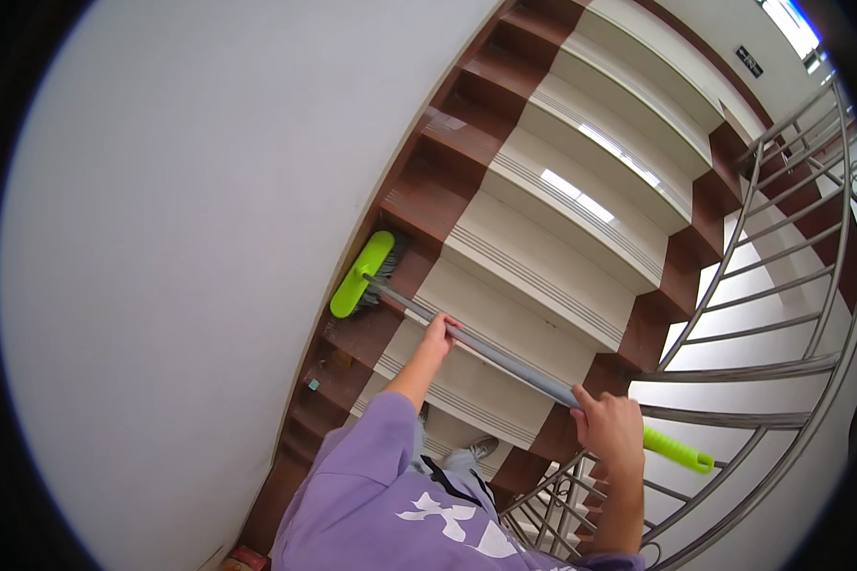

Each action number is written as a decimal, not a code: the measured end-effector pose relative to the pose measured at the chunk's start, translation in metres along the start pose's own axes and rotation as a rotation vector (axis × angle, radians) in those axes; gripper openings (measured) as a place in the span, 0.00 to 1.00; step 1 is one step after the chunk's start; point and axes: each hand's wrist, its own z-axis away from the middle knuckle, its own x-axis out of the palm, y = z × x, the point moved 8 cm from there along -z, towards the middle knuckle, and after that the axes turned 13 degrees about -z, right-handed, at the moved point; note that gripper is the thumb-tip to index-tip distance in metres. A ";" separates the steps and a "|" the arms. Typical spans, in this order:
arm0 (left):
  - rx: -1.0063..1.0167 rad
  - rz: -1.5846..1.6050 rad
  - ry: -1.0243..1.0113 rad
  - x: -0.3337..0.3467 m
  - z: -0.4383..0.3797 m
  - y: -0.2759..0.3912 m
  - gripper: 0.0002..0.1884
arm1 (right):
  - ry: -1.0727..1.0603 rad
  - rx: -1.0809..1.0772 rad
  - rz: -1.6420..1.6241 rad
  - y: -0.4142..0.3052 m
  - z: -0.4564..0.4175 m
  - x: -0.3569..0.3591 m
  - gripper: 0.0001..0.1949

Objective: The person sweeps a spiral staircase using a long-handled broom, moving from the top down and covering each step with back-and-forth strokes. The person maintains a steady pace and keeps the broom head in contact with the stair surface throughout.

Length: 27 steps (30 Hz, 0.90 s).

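Observation:
A push broom with a grey pole (503, 357) lies slantwise across the view. Its lime-green head (364, 275), with grey bristles, rests against the wall side of a stair tread. My left hand (440, 334) grips the pole partway down, nearer the head. Further up, my right hand (609, 425) is closed around the pole, close to the ribbed green handle end (678, 450) that sticks out past it. Fine debris (331, 328) lies on the brown tread just below the broom head, and a small pale-green scrap (313, 385) lies a step lower.
Cream stairs with brown edges (535, 221) run up to the top. A white wall (186, 214) borders them on the left, a metal railing (757, 371) on the right. My shoe (483, 447) is on a lower step. Some red item (246, 559) sits at the bottom left.

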 end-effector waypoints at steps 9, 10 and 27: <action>-0.198 0.115 0.174 -0.057 0.123 -0.057 0.06 | 0.031 -0.073 0.053 0.011 0.054 -0.051 0.19; -0.226 0.136 0.143 -0.052 0.124 -0.063 0.06 | 0.055 -0.065 0.019 0.018 0.064 -0.049 0.19; -0.121 -0.040 0.073 0.026 0.003 0.004 0.06 | 0.038 -0.129 0.080 0.022 -0.037 -0.038 0.12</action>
